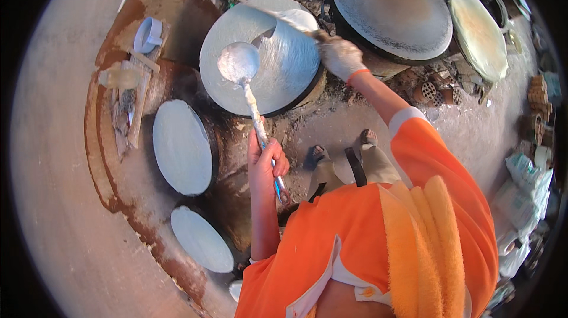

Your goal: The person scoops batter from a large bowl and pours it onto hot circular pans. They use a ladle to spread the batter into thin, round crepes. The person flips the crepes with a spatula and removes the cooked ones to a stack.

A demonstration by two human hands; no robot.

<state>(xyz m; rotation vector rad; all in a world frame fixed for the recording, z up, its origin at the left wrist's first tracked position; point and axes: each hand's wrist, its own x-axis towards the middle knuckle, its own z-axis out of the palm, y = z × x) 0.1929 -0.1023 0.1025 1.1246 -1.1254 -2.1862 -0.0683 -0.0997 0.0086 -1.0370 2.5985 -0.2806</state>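
My left hand (267,161) is wrapped round the handle of a ladle (238,62). The ladle's bowl is coated with pale batter and hangs over a round griddle (291,106). A thin pale sheet (222,84) covers much of that griddle, and part of it looks raised or folded at the far right. In a pale, stained glove, my right hand (341,57) is closed on the end of a long thin flat strip, like a spatula (260,7), which reaches leftward over the griddle's far side. Whether the strip touches the sheet I cannot tell.
A large dark-rimmed griddle (390,7) stands far right, beside a round tray-like disc (478,37) with a pale layer. Two more round griddles, one (182,147) above another (202,239), sit at left. A white cup (148,35) rests on the brown ledge. Perforated briquettes (425,92) lie right.
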